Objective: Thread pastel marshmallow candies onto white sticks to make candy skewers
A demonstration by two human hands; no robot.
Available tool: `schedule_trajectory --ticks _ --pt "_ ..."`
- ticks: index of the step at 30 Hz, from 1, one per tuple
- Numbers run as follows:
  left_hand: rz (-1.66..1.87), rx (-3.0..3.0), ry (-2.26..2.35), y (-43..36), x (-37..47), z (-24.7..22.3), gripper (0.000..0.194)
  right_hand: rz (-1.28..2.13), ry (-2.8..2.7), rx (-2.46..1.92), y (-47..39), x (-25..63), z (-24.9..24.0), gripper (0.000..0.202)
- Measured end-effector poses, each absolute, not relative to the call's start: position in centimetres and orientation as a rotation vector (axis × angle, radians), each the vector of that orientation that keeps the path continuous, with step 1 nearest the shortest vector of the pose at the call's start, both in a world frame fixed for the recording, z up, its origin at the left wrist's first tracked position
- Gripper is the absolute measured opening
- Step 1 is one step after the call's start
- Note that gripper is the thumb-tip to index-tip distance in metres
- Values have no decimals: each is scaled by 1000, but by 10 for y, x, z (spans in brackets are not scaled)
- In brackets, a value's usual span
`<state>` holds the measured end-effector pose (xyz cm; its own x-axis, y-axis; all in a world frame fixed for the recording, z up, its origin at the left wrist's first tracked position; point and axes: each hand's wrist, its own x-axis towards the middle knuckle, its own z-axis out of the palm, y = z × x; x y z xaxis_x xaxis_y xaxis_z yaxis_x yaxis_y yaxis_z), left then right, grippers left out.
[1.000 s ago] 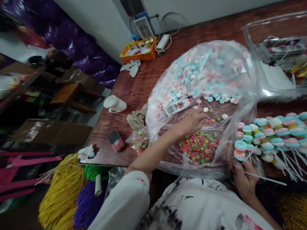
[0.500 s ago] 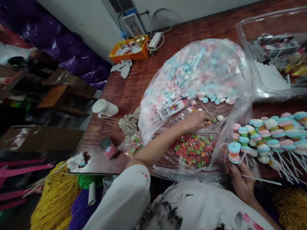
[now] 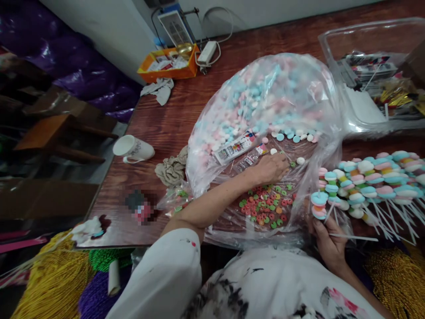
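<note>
My left hand (image 3: 272, 169) reaches over the clear plastic sheet in the middle, its fingers bent down among loose gummy rings. What its fingertips hold, if anything, is hidden. A white marshmallow (image 3: 300, 161) lies just beyond those fingers. Nearer to me is a spread of red, green and orange gummy rings (image 3: 264, 206). At the table's front edge, my right hand (image 3: 328, 243) is closed around a marshmallow skewer (image 3: 319, 206), with blue, pink and white pieces on top. A white stick (image 3: 353, 237) sticks out sideways from this hand. Finished-looking marshmallow skewers (image 3: 375, 181) are piled right beside it.
Behind my left hand bulges a big clear bag of pastel marshmallows (image 3: 265, 97), with printed packets (image 3: 234, 148) in front. A clear plastic tub (image 3: 357, 122) stands back right. Leftward are a white mug (image 3: 134, 148), a crumpled cloth (image 3: 172, 168) and an orange box (image 3: 168, 73).
The whole view has shifted, so things sit further left. My left hand has edged right over the orange rings it was beside. My right hand keeps its hold on the skewer.
</note>
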<state>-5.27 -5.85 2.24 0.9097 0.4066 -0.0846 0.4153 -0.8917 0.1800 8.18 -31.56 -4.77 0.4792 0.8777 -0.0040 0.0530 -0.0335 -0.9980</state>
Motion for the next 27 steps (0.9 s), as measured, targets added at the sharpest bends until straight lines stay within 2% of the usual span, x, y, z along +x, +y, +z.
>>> schedule_trajectory --ticks 4,13,17,21,24,27 --pt "-81 2911 626 -66 -52 17 31 963 -779 -1420 -314 81 -46 23" --pt "100 2707 703 -66 -47 7 23 940 -757 -1417 -306 81 -31 26" --pt "428 2074 751 -79 -58 19 15 927 -880 -1497 -306 81 -23 31" --pt "583 1219 631 -113 -71 41 31 915 -1089 -1542 -302 77 -7 38" --pt "656 913 656 -141 -77 49 39 929 -1191 -1540 -298 76 2 40" --pt "780 829 722 -163 -79 44 38 922 -1255 -1568 -299 78 5 42"
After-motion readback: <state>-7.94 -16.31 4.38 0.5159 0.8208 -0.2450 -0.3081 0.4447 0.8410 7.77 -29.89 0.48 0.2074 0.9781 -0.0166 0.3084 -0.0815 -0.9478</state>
